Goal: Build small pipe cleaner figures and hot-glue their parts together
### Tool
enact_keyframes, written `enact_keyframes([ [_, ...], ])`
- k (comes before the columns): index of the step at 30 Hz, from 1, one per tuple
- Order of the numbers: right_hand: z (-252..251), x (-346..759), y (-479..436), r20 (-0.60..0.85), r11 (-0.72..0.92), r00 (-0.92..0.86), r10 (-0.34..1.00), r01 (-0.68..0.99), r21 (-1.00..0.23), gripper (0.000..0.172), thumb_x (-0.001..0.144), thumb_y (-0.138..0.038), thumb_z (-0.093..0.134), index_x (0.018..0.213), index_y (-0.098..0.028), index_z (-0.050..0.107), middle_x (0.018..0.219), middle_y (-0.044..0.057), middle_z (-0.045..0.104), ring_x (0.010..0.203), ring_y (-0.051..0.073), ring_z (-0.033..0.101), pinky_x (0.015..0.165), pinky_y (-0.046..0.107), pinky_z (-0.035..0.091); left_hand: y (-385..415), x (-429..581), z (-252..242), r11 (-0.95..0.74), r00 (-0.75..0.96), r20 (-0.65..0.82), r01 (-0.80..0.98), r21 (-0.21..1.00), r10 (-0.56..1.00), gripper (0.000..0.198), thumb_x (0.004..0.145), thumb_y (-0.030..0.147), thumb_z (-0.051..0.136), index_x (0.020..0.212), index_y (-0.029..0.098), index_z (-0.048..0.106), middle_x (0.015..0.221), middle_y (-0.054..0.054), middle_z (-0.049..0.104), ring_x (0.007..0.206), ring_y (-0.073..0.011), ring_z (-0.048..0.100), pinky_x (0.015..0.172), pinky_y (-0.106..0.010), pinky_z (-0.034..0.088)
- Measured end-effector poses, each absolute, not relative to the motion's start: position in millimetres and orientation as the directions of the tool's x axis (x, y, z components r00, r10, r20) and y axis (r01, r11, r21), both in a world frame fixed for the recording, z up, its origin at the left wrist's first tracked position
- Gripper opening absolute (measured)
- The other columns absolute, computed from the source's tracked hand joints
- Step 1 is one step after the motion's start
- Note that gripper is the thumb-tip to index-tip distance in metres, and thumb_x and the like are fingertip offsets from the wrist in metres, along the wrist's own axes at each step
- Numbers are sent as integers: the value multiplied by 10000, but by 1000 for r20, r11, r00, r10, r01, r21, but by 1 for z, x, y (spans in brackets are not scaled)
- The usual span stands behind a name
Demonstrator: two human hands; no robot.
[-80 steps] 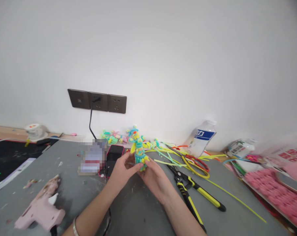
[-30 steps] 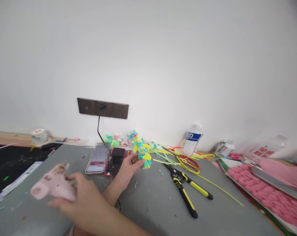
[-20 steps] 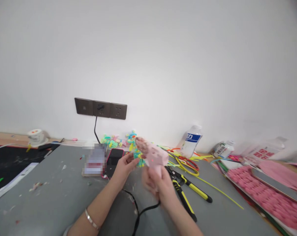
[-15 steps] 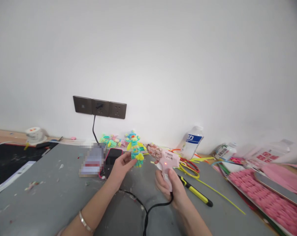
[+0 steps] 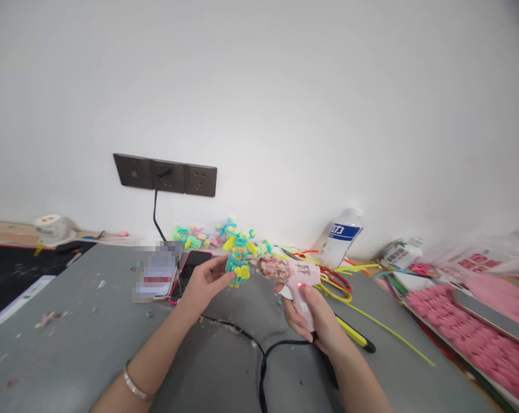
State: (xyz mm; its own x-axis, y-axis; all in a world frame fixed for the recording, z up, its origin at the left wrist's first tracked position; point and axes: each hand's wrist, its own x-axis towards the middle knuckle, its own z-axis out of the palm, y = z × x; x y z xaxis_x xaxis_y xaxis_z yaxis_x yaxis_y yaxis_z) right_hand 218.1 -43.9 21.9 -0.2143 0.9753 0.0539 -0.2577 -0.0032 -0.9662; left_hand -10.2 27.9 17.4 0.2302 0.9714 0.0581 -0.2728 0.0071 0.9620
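My left hand (image 5: 206,285) is closed on a small teal and yellow figure of fuzzy pipe cleaners (image 5: 239,261), pinched near its lower left side and held upright above the table. In my right hand (image 5: 308,312) is a pink hot glue gun (image 5: 301,287), gripped by its handle, with a small red light glowing. The gun's nozzle end, crusted with brownish residue, points left and sits right at the figure's middle. Whether the tip touches the figure I cannot tell. A black cord runs from the handle down to the front.
On the grey table (image 5: 125,344) lie a dark phone with a pink edge (image 5: 194,261), a yellow-black cutter (image 5: 354,332) and yellow and red pipe cleaners (image 5: 339,287). Behind them stands a white bottle (image 5: 340,238). Pink pipe cleaner bundles (image 5: 469,327) fill the right side; wall sockets (image 5: 167,175) are behind.
The glue gun's nozzle has come to the figure's middle from beside its upper part, and the gun is tilted slightly more. The whole view has shifted a little.
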Motion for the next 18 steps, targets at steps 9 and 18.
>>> enact_keyframes([
  [9, 20, 218, -44, 47, -14, -236, 971, -251, -968, 495, 858, -649, 548, 917, -162, 614, 448, -99, 388, 281, 33, 242, 336, 183, 139, 24, -9, 21, -37, 276, 116, -276, 961, 954, 454, 631, 311, 835, 1048, 153, 748, 1059, -115, 756, 1028, -287, 667, 878, -356, 531],
  [18, 21, 218, -46, 53, -6, -260, 964, -220, -975, 490, 863, -646, 543, 901, -163, 619, 450, -95, 377, 288, 36, 247, 337, 187, 147, 25, -8, 16, -32, 295, 119, -285, 958, 948, 459, 625, 315, 844, 1043, 156, 739, 1048, -108, 752, 1038, -280, 656, 892, -363, 518],
])
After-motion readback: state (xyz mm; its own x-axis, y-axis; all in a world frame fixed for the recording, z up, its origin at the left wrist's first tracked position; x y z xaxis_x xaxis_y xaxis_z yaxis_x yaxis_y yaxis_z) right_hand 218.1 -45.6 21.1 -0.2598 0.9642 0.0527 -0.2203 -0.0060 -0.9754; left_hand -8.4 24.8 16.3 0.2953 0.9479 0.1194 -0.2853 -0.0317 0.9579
